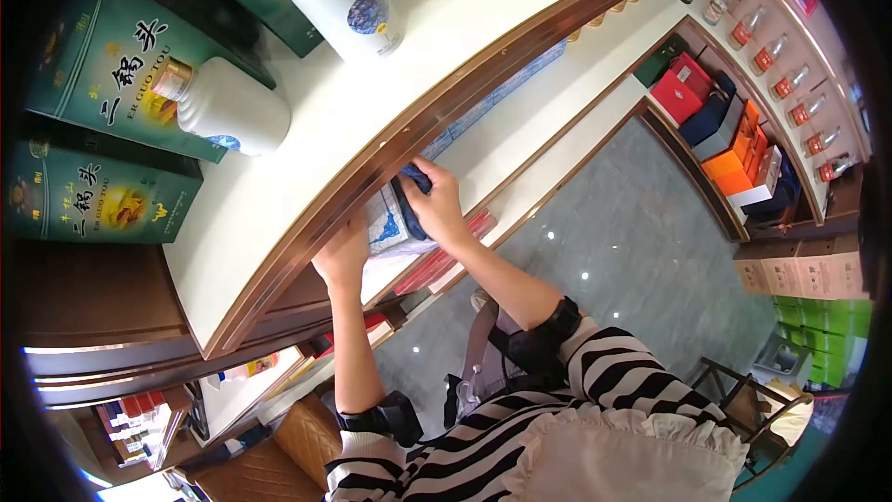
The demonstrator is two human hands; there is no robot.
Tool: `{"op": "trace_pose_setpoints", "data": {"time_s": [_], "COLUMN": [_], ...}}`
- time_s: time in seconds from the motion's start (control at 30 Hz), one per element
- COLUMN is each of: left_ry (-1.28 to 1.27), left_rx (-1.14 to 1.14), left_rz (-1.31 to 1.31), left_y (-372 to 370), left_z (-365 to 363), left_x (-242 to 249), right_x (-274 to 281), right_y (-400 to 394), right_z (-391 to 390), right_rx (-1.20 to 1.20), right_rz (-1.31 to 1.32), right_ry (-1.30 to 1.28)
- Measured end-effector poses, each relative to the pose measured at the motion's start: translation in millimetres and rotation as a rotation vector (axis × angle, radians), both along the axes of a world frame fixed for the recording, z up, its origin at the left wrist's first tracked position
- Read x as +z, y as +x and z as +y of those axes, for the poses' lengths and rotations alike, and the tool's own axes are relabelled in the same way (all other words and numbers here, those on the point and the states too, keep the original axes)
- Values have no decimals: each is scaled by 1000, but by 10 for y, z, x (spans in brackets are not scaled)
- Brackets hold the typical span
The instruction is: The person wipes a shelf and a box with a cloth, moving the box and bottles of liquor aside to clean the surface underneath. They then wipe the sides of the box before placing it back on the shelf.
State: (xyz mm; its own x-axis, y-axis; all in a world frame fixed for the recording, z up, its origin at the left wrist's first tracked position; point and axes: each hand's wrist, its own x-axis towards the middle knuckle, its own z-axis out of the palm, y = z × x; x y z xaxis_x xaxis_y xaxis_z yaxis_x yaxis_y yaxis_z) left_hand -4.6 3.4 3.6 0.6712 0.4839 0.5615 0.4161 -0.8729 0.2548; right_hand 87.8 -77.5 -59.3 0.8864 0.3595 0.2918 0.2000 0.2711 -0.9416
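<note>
My right hand (439,206) is closed on a dark blue cloth (412,209), pressed against a white box with blue patterns (386,223) on the shelf below the upper board. My left hand (344,253) reaches in at the near side of this box, its fingers hidden behind the brown shelf edge (307,251). Behind it, a longer blue patterned box (502,98) lies along the same shelf.
On the upper shelf (325,121) stand white bottles (232,107) and green liquor boxes (116,65). Small bottles (764,54) line a shelf at right, above red and orange boxes (739,153). A wooden chair (753,404) stands behind at lower right.
</note>
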Motion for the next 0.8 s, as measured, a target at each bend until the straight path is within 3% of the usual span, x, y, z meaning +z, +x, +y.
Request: {"op": "trace_pose_setpoints", "data": {"time_s": [0.1,0.17,0.23,0.3,0.37,0.43,0.47,0.6,0.63,0.7,0.8], "left_ry": [41,88,2,35,74,53,51,117,186,212,254], "left_rx": [13,23,23,43,66,28,30,22,43,18,-22], "left_rz": [32,75,-4,81,157,34,32,83,145,79,5], "left_y": [-31,-4,4,-22,-23,-31,-26,-36,-37,-14,3], "left_z": [30,45,26,19,45,60,56,58,64,36,71], "left_x": [-62,-58,-52,-45,-40,-73,-62,-89,-101,-53,-74], "right_x": [-324,-905,-1295,-1547,-1636,-1197,-1040,-61,91,158,-92], "right_y": [1,5,-40,-38,-20,62,115,124,68,-71,-43], "right_z": [22,-19,-108,-186,-239,-302,-282,-216,-190,-74,6], "right_rx": [-72,17,36,85,28,-37,-28,17,129,110,79], "right_rz": [40,145,191,263,278,425,561,267,359,168,178], "right_ry": [-157,-385,-485,-675,-619,-536,-369,14,113,92,112]}}
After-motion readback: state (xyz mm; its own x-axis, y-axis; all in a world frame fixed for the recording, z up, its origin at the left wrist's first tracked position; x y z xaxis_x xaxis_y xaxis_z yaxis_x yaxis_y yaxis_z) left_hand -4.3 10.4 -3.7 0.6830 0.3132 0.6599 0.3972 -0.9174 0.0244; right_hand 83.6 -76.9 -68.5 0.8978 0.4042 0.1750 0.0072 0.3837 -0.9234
